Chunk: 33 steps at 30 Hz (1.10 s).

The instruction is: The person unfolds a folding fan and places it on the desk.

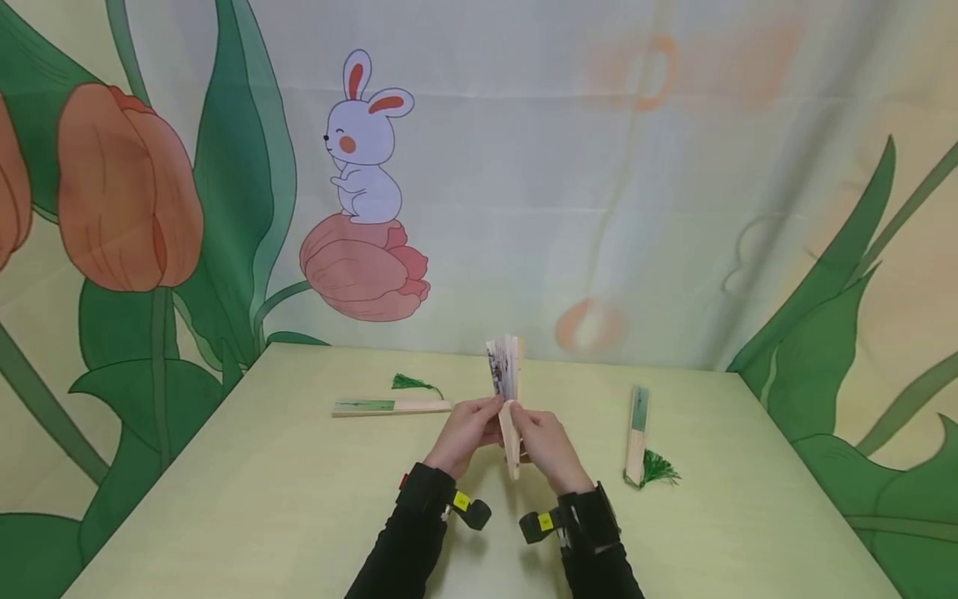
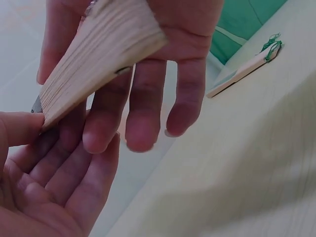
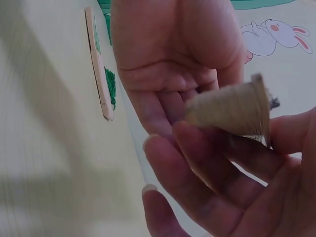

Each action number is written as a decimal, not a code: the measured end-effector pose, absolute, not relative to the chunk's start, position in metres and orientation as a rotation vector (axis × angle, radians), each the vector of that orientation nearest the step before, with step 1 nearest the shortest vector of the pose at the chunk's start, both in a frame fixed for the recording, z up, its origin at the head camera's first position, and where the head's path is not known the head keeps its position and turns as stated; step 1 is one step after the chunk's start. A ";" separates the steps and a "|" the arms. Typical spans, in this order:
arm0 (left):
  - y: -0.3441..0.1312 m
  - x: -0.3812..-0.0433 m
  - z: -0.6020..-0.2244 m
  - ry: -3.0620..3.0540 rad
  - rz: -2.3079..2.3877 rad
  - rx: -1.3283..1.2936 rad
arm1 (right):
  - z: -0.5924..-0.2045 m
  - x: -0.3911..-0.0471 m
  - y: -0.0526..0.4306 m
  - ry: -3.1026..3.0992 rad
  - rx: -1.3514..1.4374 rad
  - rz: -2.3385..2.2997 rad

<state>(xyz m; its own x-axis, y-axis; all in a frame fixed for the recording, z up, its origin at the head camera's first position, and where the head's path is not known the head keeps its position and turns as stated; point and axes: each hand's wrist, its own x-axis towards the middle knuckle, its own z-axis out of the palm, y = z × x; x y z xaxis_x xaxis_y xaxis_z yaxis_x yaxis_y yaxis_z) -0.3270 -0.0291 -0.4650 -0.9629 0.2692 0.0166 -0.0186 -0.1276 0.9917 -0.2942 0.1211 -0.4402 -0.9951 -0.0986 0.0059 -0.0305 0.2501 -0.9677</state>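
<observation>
On the left, printed orange tulips [image 1: 127, 191] show on the curtain [image 1: 486, 183] behind the table [image 1: 224, 516]; then a folded fan [image 1: 392, 407] lies crosswise, its green tassel [image 1: 410, 383] beyond it, its right end just beside the left hand [image 1: 467, 428]. That hand pinches a slightly spread fan [image 1: 509, 424], held above the table's middle and partly hidden by fingers; the right hand [image 1: 546, 445] pinches it too. Further right, another folded fan [image 1: 637, 428] lies lengthwise, its bushy tassel [image 1: 659, 468] at the near end
</observation>
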 end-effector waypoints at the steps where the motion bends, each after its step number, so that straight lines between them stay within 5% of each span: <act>1: -0.029 -0.327 -0.465 1.942 2.208 0.278 | -0.440 -0.294 0.121 2.442 -0.123 -1.890; 33: -0.033 -0.330 -0.467 1.903 2.237 0.214 | -0.441 -0.296 0.128 2.503 -0.021 -1.957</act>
<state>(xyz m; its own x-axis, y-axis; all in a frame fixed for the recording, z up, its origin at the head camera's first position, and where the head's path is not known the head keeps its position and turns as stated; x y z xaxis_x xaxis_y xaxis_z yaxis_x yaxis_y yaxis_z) -0.3298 -0.0334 -0.4674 -0.9702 0.2418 -0.0168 -0.0554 -0.1536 0.9866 -0.2960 0.1279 -0.4415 -0.9993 0.0115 0.0364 -0.0326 0.2416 -0.9698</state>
